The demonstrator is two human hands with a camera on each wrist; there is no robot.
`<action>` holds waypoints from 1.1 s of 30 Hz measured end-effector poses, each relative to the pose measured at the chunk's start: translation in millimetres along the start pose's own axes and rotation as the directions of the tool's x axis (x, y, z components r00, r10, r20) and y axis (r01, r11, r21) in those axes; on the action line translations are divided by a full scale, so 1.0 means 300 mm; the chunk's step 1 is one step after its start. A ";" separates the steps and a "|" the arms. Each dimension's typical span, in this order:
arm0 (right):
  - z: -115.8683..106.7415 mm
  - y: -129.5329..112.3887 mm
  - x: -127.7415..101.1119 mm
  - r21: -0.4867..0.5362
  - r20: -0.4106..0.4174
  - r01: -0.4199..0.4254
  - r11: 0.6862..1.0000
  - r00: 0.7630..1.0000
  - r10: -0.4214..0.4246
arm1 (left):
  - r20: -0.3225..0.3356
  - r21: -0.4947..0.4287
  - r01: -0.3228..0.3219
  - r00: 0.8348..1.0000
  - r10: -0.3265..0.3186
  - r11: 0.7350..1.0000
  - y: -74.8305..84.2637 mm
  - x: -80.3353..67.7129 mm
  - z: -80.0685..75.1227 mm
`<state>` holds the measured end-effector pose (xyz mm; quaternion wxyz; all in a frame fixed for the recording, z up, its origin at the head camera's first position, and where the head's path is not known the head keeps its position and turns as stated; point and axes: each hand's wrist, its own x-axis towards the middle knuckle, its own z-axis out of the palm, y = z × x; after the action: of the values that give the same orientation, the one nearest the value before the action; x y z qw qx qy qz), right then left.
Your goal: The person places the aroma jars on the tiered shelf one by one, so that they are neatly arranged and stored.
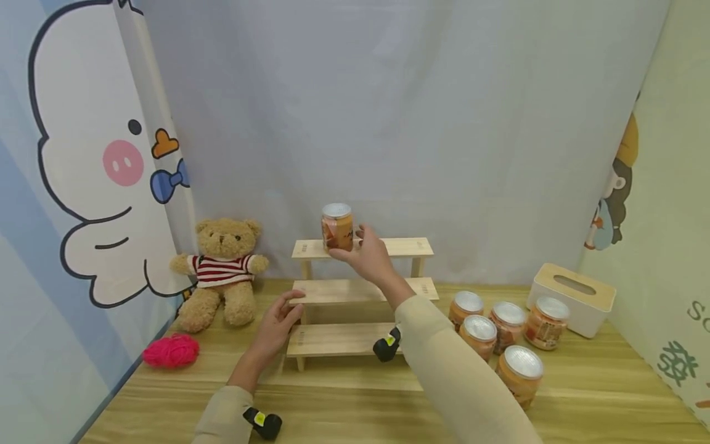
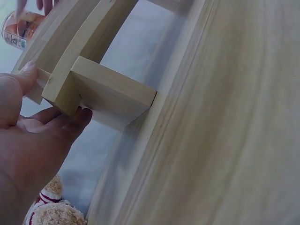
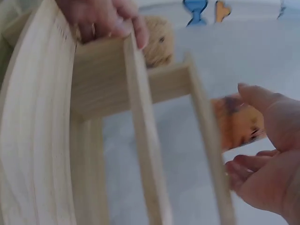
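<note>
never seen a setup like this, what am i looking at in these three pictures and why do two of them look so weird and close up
No machine here: a person works with two bare hands and wears three cameras. The wide picture comes from a camera on the head, looking down at a wooden table. The two close-ups come from cameras strapped to the wrists, so they sit right up against the work and look tilted.

In the middle stands a small wooden step shelf with three levels. The right hand holds an orange jar with a silver lid at the top step. The left hand rests against the shelf's left end, thumb and fingers on the wood.

Also on the table: a teddy bear in a striped shirt, a pink ball of yarn, five more jars and a tissue box.
</note>
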<state>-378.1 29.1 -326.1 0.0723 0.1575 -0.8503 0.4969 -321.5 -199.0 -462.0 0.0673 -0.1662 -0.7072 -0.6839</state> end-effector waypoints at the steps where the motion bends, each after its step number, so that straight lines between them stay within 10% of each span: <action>1: -0.015 -0.009 -0.024 0.013 0.015 -0.012 1.000 1.000 0.011 | -0.002 0.005 -0.006 1.000 0.006 1.000 -0.002 0.001 0.000; 15: -0.393 0.019 -0.458 0.009 0.032 0.214 0.977 0.976 -0.214 | -0.025 0.018 -0.031 0.999 0.031 0.999 0.006 0.002 0.001; 26: -0.739 0.337 -0.527 -0.445 -0.236 -0.054 0.894 0.970 -0.059 | -0.047 0.018 -0.047 0.998 0.047 0.999 0.000 0.016 0.006; 33: -0.803 0.499 -0.539 -0.450 -0.138 -0.179 0.875 0.982 0.130 | -0.030 0.017 -0.035 0.999 0.036 0.999 -0.004 0.010 0.002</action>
<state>-285.2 338.3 -375.0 0.1114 0.0417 -0.9487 0.2930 -324.6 -198.1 -462.2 0.0915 -0.1678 -0.7086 -0.6792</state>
